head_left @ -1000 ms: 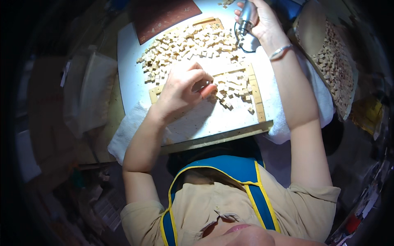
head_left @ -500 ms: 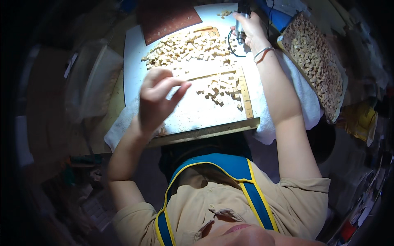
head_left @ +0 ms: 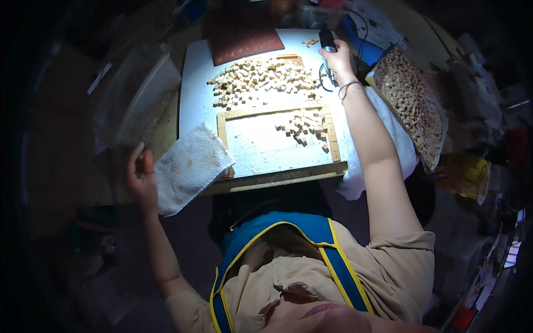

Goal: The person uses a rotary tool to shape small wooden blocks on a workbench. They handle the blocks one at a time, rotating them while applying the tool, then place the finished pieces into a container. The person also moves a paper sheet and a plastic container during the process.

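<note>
While the right hand (head_left: 337, 58) grips a dark tool (head_left: 327, 40) at the far edge of the lit white surface (head_left: 195, 83), the left hand (head_left: 140, 175) is off the surface's left side, down in the dim. Its fingers are curled closed beside the edge of a white cloth (head_left: 189, 166), which drapes over the surface's near left corner; whether they pinch the cloth or only touch it cannot be told. A thin cord (head_left: 325, 77) loops just below the tool. A wooden frame (head_left: 277, 141) lies in the middle of the surface, with a small cluster of wooden cubes (head_left: 306, 126) in its right upper part. Beyond the frame a larger pile (head_left: 258, 80) of the same cubes is spread out, and behind it lies a red-brown mat (head_left: 244, 39). To the right, past the right forearm, a tray (head_left: 410, 102) stands tilted, packed with cubes. A clear plastic bag (head_left: 133, 94) rests at the left, above the left hand.
</note>
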`<act>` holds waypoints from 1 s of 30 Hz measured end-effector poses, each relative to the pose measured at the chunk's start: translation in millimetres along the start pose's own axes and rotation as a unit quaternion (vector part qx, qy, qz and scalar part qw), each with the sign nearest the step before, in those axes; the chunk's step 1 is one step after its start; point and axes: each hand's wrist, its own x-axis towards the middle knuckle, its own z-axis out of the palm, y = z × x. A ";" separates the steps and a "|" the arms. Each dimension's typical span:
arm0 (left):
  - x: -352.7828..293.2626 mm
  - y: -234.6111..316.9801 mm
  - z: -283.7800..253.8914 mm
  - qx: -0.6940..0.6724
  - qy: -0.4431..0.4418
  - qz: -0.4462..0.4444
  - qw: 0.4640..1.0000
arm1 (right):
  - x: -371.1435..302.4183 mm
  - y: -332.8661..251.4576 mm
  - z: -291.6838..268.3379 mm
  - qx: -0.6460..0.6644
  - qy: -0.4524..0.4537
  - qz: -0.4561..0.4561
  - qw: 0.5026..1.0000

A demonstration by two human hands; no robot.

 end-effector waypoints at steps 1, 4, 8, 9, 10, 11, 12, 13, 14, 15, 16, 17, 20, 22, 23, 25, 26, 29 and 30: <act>4.7 2.7 -5.1 0.059 -0.004 -0.018 0.998 | 5.5 7.9 -4.2 0.002 -0.008 -0.008 1.000; 27.1 -22.6 -25.6 0.026 0.052 -0.024 0.998 | 22.6 4.8 -30.2 -0.132 -0.012 -0.120 0.984; 65.5 -132.5 -69.4 -0.086 0.083 -0.140 0.983 | -4.3 -27.4 -87.2 0.034 0.011 -0.166 0.985; 76.0 -153.9 -70.5 -0.158 0.111 -0.153 0.969 | -23.4 -33.8 -104.0 0.042 -0.001 -0.171 0.984; 87.0 -172.3 -69.2 -0.229 0.137 -0.168 0.949 | -42.8 -36.4 -119.7 0.048 -0.014 -0.175 0.983; 100.6 -192.1 -69.1 -0.297 0.160 -0.182 0.924 | -63.8 -36.0 -133.9 0.056 -0.025 -0.176 0.982; 116.1 -225.3 -84.4 -0.319 0.151 -0.212 0.911 | -84.6 -33.9 -139.7 0.082 -0.041 -0.165 0.982; 134.0 -264.0 -108.4 -0.340 0.145 -0.240 0.898 | -104.9 -33.1 -142.9 0.112 -0.057 -0.157 0.980; 146.8 -282.7 -108.6 -0.365 0.132 -0.271 0.881 | -129.1 -32.7 -148.6 0.087 -0.047 -0.165 0.981; 154.3 -274.5 -81.7 -0.399 0.095 -0.309 0.858 | -152.6 -30.4 -160.1 0.051 -0.035 -0.171 0.983; 160.1 -252.9 -60.7 -0.428 0.057 -0.346 0.833 | -172.5 -26.9 -172.9 0.012 -0.030 -0.173 0.984; 165.5 -235.5 -55.6 -0.446 0.025 -0.377 0.811 | -189.2 -25.1 -178.6 -0.014 -0.030 -0.175 0.984; 176.9 -251.3 -62.3 -0.452 -0.048 -0.413 0.789 | -213.8 -12.8 -175.9 -0.019 -0.025 -0.176 0.984; 192.6 -279.1 -66.9 -0.450 -0.061 -0.412 0.790 | -218.7 6.7 -166.5 -0.023 -0.015 -0.209 0.978; 200.5 -294.9 -79.7 -0.450 -0.051 -0.403 0.795 | -217.3 9.0 -161.3 -0.033 0.001 -0.235 0.971; 199.3 -303.3 -81.2 -0.452 -0.049 -0.382 0.805 | -215.3 11.0 -155.6 -0.061 0.032 -0.288 0.955; 203.2 -294.1 -78.5 -0.445 -0.052 -0.368 0.815 | -216.6 9.2 -154.3 -0.038 0.032 -0.267 0.962; 192.8 -249.5 -41.2 -0.432 0.012 -0.392 0.812 | -221.0 20.8 -161.6 -0.016 0.036 -0.245 0.969; 186.0 -225.6 -33.5 -0.428 0.047 -0.404 0.807 | -220.9 23.3 -164.5 -0.032 0.034 -0.250 0.967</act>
